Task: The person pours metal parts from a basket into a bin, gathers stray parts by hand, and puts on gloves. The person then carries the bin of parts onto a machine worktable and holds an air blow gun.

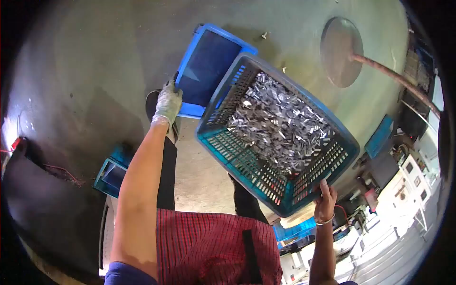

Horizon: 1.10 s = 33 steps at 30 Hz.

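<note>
**Shiny pieces heaped in our crate**

Floor stretches from ten to one o'clock; at two, a disc meets a rod. The crate sits just off centre toward three. Its ten o'clock corner overlaps the blue bin at eleven; we cannot tell whether they touch. Our right hand, at four, pinches the crate's rim. Our gloved left hand, at ten, meets the bin's edge; we cannot tell how tightly its fingers close. The pieces lie loose, well below the crate's rim.
</note>
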Available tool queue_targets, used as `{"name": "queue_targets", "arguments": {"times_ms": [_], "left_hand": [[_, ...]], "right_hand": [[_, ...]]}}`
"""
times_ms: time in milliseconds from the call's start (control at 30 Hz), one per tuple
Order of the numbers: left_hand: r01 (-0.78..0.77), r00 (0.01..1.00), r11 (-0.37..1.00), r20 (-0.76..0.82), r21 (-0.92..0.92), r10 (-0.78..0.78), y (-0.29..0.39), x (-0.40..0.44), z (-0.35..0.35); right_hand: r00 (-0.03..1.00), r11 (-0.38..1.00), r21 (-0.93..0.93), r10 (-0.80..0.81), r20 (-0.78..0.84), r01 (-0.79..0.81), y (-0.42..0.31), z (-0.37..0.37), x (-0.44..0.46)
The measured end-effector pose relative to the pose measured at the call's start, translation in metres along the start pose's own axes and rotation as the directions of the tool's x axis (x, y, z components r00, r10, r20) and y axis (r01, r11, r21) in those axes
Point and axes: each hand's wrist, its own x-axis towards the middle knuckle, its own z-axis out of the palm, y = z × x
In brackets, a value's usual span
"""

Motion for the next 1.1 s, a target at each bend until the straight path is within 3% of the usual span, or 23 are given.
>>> {"name": "queue_targets", "arguments": {"times_ms": [33,67,133,367,433,500,600,733,833,1100], "left_hand": [[0.010,1.000,1.000,-0.003,-0.014,-0.010,0.002,-0.002,-0.002],[0.022,1.000,1.000,0.004,-0.006,-0.022,0.004,-0.006,-0.004],[0.039,0.999,0.999,0.010,-0.013,-0.039,0.003,-0.010,-0.007],[0.044,0.964,0.996,0.260,0.073,-0.062,-0.022,0.014,-0.001],[0.098,0.955,0.995,0.282,-0.005,-0.093,-0.017,0.023,-0.002],[0.043,0.959,0.998,0.279,0.039,-0.052,-0.023,0.031,0.011],[0.113,0.883,0.982,0.439,0.148,-0.168,-0.021,0.033,0.008],[0.108,0.912,0.994,0.395,0.032,-0.112,-0.026,0.025,0.012],[0.128,0.923,0.992,0.365,0.013,-0.124,-0.030,0.020,0.020],[0.178,0.902,0.982,0.409,-0.061,-0.138,-0.043,0.018,0.038]], "right_hand": [[0.999,0.999,0.018,0.042,0.027,-0.042,-0.005,0.005,-0.006],[0.994,0.998,0.060,-0.026,0.109,0.020,-0.015,0.015,-0.016],[0.994,0.998,0.056,-0.021,0.106,0.016,-0.025,0.026,-0.025],[0.990,0.994,-0.071,-0.074,0.123,0.083,-0.047,0.058,-0.047],[0.990,0.995,-0.030,-0.092,0.104,0.096,-0.063,0.077,-0.061],[0.986,0.989,-0.077,-0.121,0.112,0.130,-0.065,0.082,-0.061],[0.993,0.954,-0.280,-0.085,0.081,0.105,-0.085,0.111,-0.070],[0.989,0.902,-0.406,-0.129,0.069,0.146,-0.102,0.129,-0.075],[0.987,0.931,-0.330,-0.144,0.065,0.157,-0.101,0.141,-0.075],[0.987,0.910,-0.383,-0.146,0.064,0.159,-0.110,0.169,-0.088]]}}
